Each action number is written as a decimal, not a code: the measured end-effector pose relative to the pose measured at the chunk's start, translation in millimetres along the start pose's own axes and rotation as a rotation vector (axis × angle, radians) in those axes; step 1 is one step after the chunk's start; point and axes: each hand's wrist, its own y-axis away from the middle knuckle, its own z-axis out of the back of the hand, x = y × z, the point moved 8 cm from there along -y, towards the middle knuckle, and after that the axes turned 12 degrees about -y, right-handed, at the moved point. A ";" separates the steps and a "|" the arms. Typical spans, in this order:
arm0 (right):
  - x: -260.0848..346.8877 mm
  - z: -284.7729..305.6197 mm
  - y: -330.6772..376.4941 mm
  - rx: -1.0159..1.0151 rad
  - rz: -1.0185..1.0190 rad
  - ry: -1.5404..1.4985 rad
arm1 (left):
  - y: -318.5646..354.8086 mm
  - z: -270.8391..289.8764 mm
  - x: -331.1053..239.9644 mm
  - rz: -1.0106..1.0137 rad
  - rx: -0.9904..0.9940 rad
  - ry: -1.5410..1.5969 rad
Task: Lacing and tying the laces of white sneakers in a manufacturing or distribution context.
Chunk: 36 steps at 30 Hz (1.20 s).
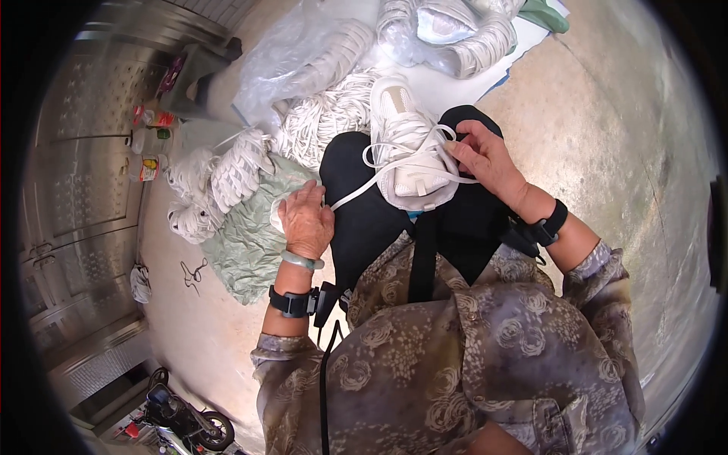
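A white sneaker (413, 171) rests on my lap between my thighs, its toe pointing away from me. Loose white shoelace (355, 194) loops over its tongue and upper. At the left, my left hand (305, 220) is closed on a lace stretch that runs from the shoe, back of the hand up; its fingertips are partly hidden. A bit of white material (276, 215) shows beside that hand. On the right of the shoe, my right hand (487, 158) pinches a lace loop between thumb and fingers.
Beyond the shoe lies a heap of white laces (326, 117). Bundled laces (241, 168) sit on a crumpled green sheet (246, 262) at the left. More white shoes (485, 45) and clear plastic (277, 57) are at the back. Jars (144, 167) stand by metal doors (83, 182); a motorbike (189, 421) is lower left.
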 end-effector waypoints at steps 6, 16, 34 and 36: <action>-6.4 -7.3 -23.5 0.095 -0.220 -0.131 | -60.0 -7.9 -39.1 0.130 0.054 0.993; 3.2 4.6 10.5 0.054 0.011 -0.246 | -47.8 37.0 -71.8 -0.063 -0.373 0.913; 42.4 63.6 37.9 0.111 0.240 0.481 | -50.6 27.0 -87.6 0.029 -0.266 0.924; 38.4 59.2 41.3 0.204 0.222 0.441 | -48.3 32.1 -88.0 0.047 -0.258 0.922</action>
